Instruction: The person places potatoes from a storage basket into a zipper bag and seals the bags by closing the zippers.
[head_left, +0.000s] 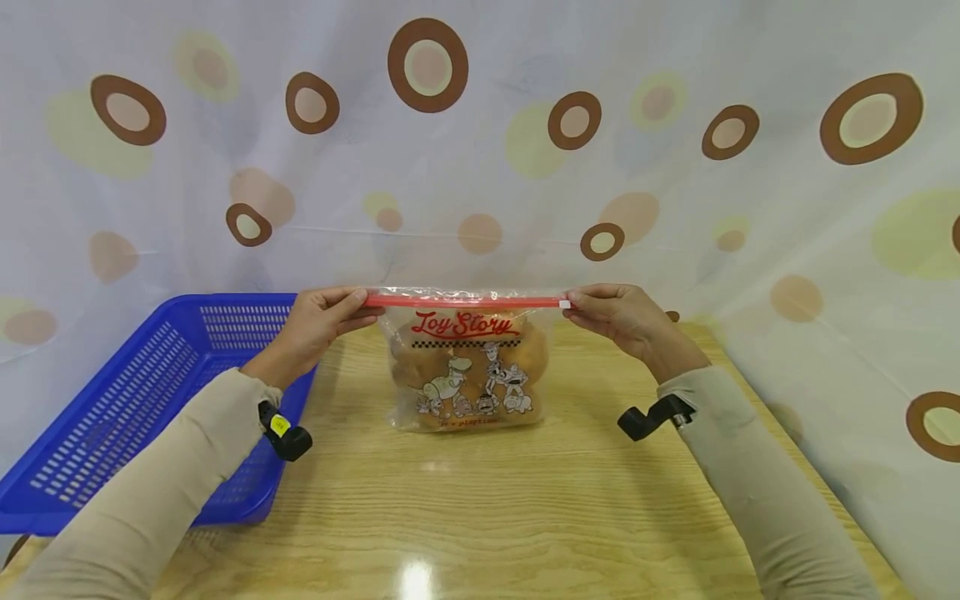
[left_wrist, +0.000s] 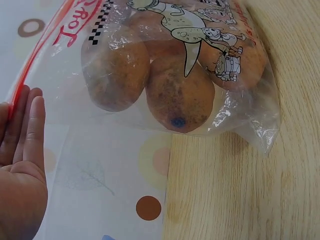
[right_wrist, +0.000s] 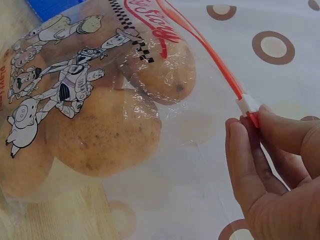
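A clear slider zip bag with a red strip and cartoon print stands upright at the middle of the table. Inside are several brownish potatoes, one with a dark blue spot in the left wrist view. My left hand pinches the left end of the red strip. At the opposite end, my right hand pinches the strip right by the white slider. Between both hands the strip is stretched straight.
On the left of the wooden table sits a blue plastic basket with slotted walls, partly behind my left sleeve. A white curtain printed with brown rings and pale dots hangs behind the table and along its right side.
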